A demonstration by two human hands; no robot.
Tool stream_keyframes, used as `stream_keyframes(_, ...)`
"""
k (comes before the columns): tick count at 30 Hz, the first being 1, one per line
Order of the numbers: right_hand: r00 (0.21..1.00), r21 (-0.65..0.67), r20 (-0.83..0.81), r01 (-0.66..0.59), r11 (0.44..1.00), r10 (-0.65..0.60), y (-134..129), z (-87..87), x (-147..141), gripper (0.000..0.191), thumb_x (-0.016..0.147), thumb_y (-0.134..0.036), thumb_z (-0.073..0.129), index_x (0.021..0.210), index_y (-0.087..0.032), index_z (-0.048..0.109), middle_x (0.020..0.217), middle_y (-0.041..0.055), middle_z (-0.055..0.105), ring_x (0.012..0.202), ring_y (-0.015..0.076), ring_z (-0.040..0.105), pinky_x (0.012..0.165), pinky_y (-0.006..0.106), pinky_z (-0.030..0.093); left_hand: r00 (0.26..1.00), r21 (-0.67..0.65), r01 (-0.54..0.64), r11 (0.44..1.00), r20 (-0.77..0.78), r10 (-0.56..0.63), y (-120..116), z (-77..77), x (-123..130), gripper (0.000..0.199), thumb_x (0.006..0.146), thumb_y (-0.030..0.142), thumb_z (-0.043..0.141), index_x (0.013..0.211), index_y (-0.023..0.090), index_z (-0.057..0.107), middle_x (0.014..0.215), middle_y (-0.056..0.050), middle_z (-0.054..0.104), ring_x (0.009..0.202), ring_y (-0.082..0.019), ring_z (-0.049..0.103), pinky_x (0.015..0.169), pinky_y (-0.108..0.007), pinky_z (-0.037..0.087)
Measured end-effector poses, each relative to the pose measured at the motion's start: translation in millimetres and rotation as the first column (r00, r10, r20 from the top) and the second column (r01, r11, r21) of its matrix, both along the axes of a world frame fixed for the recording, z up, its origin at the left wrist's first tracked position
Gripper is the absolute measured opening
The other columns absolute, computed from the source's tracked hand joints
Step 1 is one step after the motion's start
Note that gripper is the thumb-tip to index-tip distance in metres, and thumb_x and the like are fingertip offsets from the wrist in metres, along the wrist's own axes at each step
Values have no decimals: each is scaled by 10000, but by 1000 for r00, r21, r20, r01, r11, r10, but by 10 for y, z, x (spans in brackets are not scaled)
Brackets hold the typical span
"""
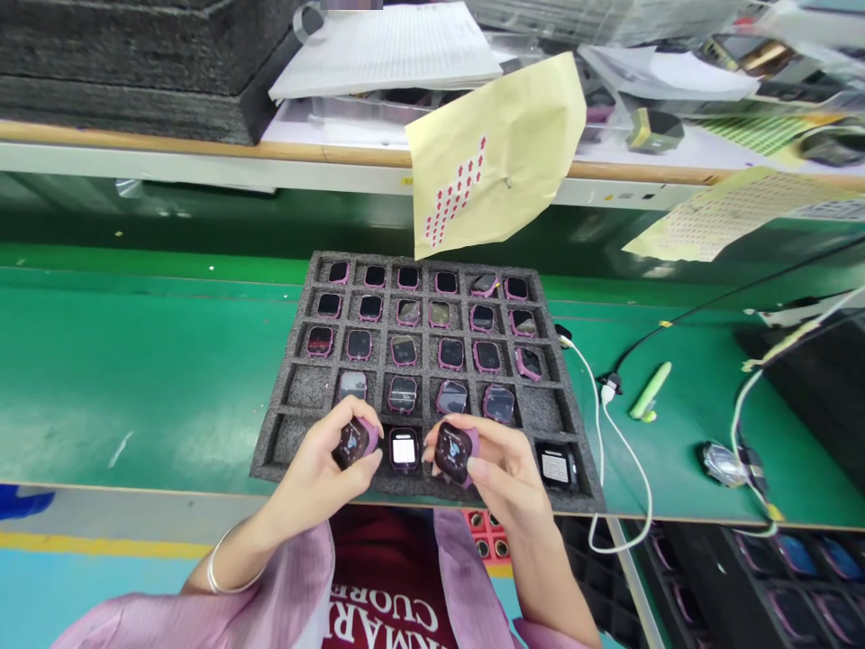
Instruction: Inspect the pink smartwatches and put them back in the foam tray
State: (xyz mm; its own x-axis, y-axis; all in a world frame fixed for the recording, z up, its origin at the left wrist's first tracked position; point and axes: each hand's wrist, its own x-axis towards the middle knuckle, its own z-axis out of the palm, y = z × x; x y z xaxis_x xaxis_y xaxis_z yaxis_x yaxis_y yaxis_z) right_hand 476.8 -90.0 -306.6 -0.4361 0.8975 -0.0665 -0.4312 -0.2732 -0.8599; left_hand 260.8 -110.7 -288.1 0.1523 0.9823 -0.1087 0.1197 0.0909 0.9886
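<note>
A grey foam tray (311, 386) with square compartments lies on the green bench, most of them holding purple-framed watch faces. My left hand (331, 460) grips a purple watch (354, 442) with a lit dial, above the tray's front row. In my right hand (496, 460), fingers and thumb hold another purple watch (453, 452), its dial also lit. Between my hands, a watch with a white lit screen (404, 449) sits in the front row. A black-framed watch with a lit screen (555, 466) lies in the front right compartment.
A white cable (645, 478) loops right of the tray, near a pale green object (651, 391). Yellow sticker sheets (527, 153) hang from the shelf edge (338, 153) above. Black foam blocks (135, 63) sit on the shelf. More watch trays (763, 577) are at lower right.
</note>
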Motion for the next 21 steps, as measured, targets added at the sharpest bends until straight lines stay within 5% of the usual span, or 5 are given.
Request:
stream_keyframes(8, 996, -121, 66, -45, 992, 53, 61, -30, -66, 472, 855, -284, 671, 1295, -233, 508, 1159, 133, 649, 1048, 293, 633, 942, 510, 471, 978, -217, 100, 971, 201, -56, 59, -120, 27, 382, 886, 253, 513, 1237, 205, 369, 668, 40, 551, 492, -98, 533, 530, -223, 489)
stream_keyframes(11, 997, -180, 68, -15, 983, 28, 41, -54, -59, 434, 866, -289, 652, 1276, -225, 525, 1244, 127, 604, 1145, 298, 571, 985, 517, 442, 947, -227, 126, 966, 319, -49, 47, -186, -23, 350, 923, 275, 438, 1264, 210, 392, 966, -62, 603, 741, -166, 628, 724, -330, 528)
stream_keyframes(15, 999, -197, 48, -1, 980, 11, 6, -70, -61, 434, 879, -274, 628, 1296, -238, 510, 1270, 115, 588, 1156, 297, 563, 985, 518, 445, 884, -230, 177, 957, 465, -52, 48, -192, -45, 351, 909, 226, 418, 1259, 212, 440, 1214, -110, 505, 1030, -255, 568, 859, -418, 499)
stream_keyframes(21, 995, -119, 74, 73, 990, -65, -28, -53, -107, 489, 873, -266, 635, 1335, -246, 475, 1218, 127, 619, 1095, 312, 603, 912, 504, 500, 863, -210, 209, 955, 499, -79, 61, -171, -23, 371, 894, 184, 410, 1261, 201, 461, 1115, -105, 553, 963, -248, 586, 797, -398, 520)
